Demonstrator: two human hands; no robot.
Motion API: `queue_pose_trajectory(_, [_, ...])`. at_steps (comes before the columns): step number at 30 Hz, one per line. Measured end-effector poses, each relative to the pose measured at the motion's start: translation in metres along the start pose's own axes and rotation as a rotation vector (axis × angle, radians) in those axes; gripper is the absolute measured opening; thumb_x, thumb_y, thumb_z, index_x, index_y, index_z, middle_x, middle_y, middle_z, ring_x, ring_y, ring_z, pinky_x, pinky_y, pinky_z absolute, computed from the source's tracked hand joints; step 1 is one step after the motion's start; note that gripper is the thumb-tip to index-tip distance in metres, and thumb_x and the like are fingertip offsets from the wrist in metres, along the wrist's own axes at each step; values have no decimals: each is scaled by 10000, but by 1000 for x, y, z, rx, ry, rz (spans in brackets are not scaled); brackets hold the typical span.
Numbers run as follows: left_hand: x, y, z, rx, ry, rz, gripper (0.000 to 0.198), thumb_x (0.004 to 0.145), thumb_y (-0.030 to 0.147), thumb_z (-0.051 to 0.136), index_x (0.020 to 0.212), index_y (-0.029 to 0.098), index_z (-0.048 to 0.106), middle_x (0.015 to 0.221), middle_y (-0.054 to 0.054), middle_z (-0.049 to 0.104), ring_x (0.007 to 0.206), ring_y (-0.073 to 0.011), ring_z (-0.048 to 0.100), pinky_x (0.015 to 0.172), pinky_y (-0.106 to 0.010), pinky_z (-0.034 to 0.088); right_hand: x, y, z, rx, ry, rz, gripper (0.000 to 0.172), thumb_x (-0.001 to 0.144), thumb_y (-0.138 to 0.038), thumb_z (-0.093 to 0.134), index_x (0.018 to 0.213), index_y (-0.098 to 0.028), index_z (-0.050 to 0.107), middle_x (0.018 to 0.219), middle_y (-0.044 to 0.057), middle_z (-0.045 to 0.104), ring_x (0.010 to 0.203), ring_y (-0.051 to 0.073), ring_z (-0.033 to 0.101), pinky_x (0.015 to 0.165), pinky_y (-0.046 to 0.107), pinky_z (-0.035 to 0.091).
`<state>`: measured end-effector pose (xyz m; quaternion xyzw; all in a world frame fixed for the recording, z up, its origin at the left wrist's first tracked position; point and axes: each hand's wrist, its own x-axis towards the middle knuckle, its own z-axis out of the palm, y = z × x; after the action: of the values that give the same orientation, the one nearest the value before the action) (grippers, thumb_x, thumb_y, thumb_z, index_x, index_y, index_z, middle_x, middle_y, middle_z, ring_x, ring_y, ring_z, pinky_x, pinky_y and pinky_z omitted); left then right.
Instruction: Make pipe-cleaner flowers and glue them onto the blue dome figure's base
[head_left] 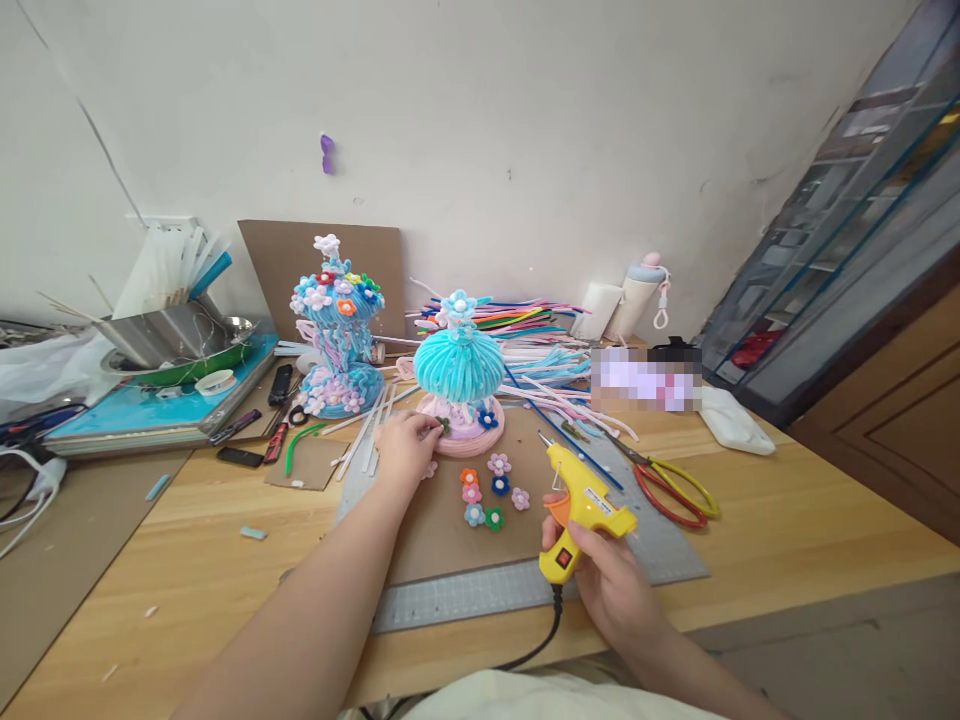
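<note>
My right hand grips a yellow hot glue gun, its nozzle tilted up and to the left. At the pink base of a pipe-cleaner piece, my left hand has its fingers pinched at a small dark green flower, partly hidden by the fingertips. A round turquoise top with a light blue flower rises above that base, which also bears a dark blue flower. Several loose flowers, among them an orange flower and a green flower, lie on cardboard in front.
A finished-looking flowered pipe-cleaner piece stands at left. Bundles of pipe cleaners lie behind. Scissors rest at right, a steel bowl at far left. The glue gun's black cord runs off the front edge.
</note>
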<state>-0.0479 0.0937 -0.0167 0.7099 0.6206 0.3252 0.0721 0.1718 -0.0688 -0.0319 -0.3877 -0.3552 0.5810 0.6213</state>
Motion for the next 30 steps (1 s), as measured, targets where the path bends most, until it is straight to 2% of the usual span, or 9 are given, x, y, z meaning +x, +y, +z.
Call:
queue_pose_trajectory(8, [2, -5, -1, -12, 67, -81, 143, 789, 289, 544, 822, 204, 654, 800, -33, 671, 830, -207, 594, 766, -320, 375, -1, 0, 0, -5, -7, -3, 225, 839, -321, 560, 1027, -200, 575, 738, 24, 605, 697, 152, 488, 599, 247, 394])
queue_pose_trajectory(17, [-1, 1, -3, 11, 42, 5, 108, 737, 321, 627, 763, 274, 721, 891, -23, 657, 954, -233, 564, 826, -345, 349, 0, 0, -1, 15, -16, 5, 216, 845, -312, 556, 1035, -210, 573, 745, 16, 610, 704, 138, 491, 605, 228, 393])
queue_pose_trajectory(20, [0, -1, -3, 11, 43, -4, 133, 759, 309, 592, 781, 254, 711, 888, -29, 661, 950, -231, 566, 821, -340, 357, 0, 0, 0, 17, -20, 12, 215, 846, -311, 554, 1035, -209, 575, 745, 15, 612, 699, 137, 490, 604, 229, 393])
queue_pose_trajectory(24, [1, -5, -4, 11, 67, -58, 174, 793, 272, 516, 839, 198, 667, 824, -42, 658, 848, -216, 585, 759, -332, 383, -1, -1, 0, 23, -13, 15, 202, 838, -304, 566, 1012, -204, 593, 735, 17, 616, 697, 137, 495, 610, 230, 394])
queue_pose_trajectory(28, [-1, 1, -10, 15, 27, 9, 137, 758, 317, 578, 788, 219, 668, 852, -28, 659, 884, -212, 575, 778, -317, 381, 0, -6, 3, 140, 33, 41, 199, 795, -271, 606, 982, -204, 620, 752, 21, 627, 720, 145, 532, 636, 240, 418])
queue_pose_trajectory(30, [-3, 5, -11, 27, 0, 51, 145, 728, 352, 625, 799, 237, 681, 875, -24, 662, 932, -220, 564, 807, -319, 371, 3, -14, 6, 269, 57, 112, 181, 784, -276, 597, 942, -198, 636, 773, 30, 633, 766, 168, 565, 696, 276, 447])
